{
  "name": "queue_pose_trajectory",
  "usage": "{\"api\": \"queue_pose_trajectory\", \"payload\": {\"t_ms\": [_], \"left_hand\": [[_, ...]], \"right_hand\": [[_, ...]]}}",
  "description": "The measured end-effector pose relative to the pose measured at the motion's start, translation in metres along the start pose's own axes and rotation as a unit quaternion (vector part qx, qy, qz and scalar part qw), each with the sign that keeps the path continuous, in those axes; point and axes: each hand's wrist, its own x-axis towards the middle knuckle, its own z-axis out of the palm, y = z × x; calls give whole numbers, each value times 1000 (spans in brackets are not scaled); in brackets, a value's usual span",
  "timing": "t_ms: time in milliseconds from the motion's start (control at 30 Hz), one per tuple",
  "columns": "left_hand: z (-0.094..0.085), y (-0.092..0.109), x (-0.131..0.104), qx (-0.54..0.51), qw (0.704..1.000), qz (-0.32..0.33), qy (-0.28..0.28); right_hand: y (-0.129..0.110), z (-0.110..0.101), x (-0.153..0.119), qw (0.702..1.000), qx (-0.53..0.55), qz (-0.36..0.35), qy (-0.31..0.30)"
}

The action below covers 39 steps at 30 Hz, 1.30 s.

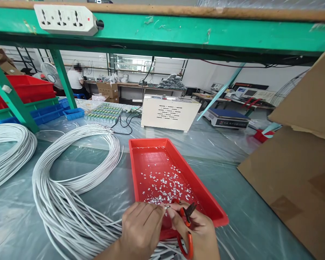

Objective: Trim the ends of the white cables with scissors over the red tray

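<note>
My left hand point(143, 225) is closed in a pinch on the end of a grey-white cable, at the near end of a red tray point(224, 219). Against it, my right hand point(199, 231) has thumb and forefinger at the same cable tip point(166, 207). Orange-handled scissors point(189, 245) hang in the right hand, their dark blades pointing up and away from the cable. Small silvery foil scraps point(176, 184) lie scattered over the tray floor. A large coil of grey-white cables point(44, 173) spreads to the left, and its loose ends run beneath my hands.
A second cable coil point(13, 155) lies far left. Behind the tray stands a cream metal box point(169, 113), with a scale point(226, 118) to its right. Cardboard point(289, 187) borders the right side. A green beam point(162, 30) with a power strip point(66, 20) crosses above. A person point(76, 79) sits far back.
</note>
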Motion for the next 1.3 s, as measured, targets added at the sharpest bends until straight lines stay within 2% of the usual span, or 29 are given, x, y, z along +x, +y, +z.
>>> {"api": "queue_pose_trajectory", "payload": {"t_ms": [67, 233, 367, 467, 533, 600, 667, 767, 867, 967, 1033, 1100, 1233, 1300], "left_hand": [[1, 0, -1, -15, 1000, -18, -4], [1, 0, -1, -79, 993, -78, -38], [-4, 1, 4, -163, 965, -170, -111], [-7, 3, 10, -254, 913, -267, -174], [-7, 5, 12, -327, 860, -338, -198], [-6, 5, 14, -396, 801, -396, -209], [-5, 4, 14, -444, 758, -429, -213], [-5, 1, 13, -474, 727, -448, -216], [-4, -3, 11, -491, 712, -453, -216], [-4, -5, 10, -493, 709, -455, -219], [-6, -4, 12, -480, 718, -447, -232], [-11, -2, 15, -444, 751, -416, -257], [-26, -2, 15, -349, 840, -294, -292], [-32, -6, 8, -290, 866, -294, -282]], "right_hand": [[-2, 2, 0, 1000, 11, -4, 15], [-1, -1, 3, 999, 7, -26, -23], [3, -3, 5, 999, -5, -36, -26], [6, -4, 7, 999, -14, -20, -39], [7, -6, 9, 998, -32, -13, -51], [8, -9, 13, 995, -82, -36, -49], [9, -12, 18, 980, -174, -94, -33], [11, -18, 26, 926, -328, -187, -7], [12, -21, 30, 891, -395, -224, 14], [11, -23, 32, 890, -390, -236, 20], [11, -25, 32, 890, -391, -233, 17], [12, -26, 33, 888, -402, -223, 20], [18, -29, 37, 889, -404, -213, 46], [21, -31, 40, 891, -399, -211, 52]]}}
